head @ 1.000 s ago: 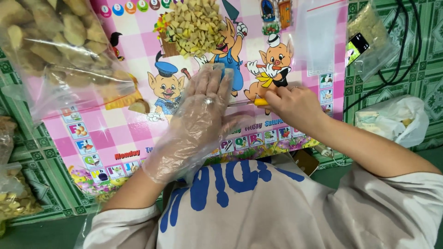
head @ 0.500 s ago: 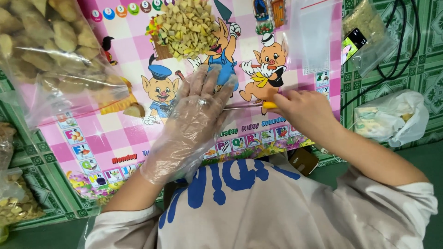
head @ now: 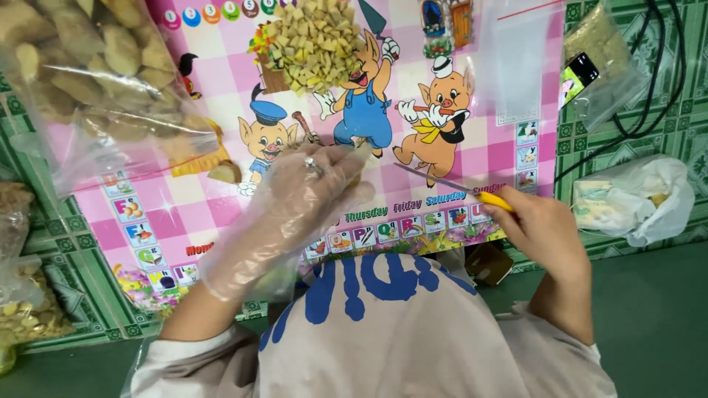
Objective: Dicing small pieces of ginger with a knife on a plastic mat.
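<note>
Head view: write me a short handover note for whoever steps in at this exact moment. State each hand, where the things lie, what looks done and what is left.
Left hand: in a clear plastic glove, fingers spread flat on the pink cartoon mat, seemingly pressing a small piece that is hidden beneath.
Right hand: bare, its grip shut on the yellow handle of a thin knife, blade pointing toward the left hand.
Done: a heap of cut yellowish pieces lies at the mat's far edge.
Left: uncut chunks fill the clear bag at the far left; one loose chunk lies beside it on the mat.
</note>
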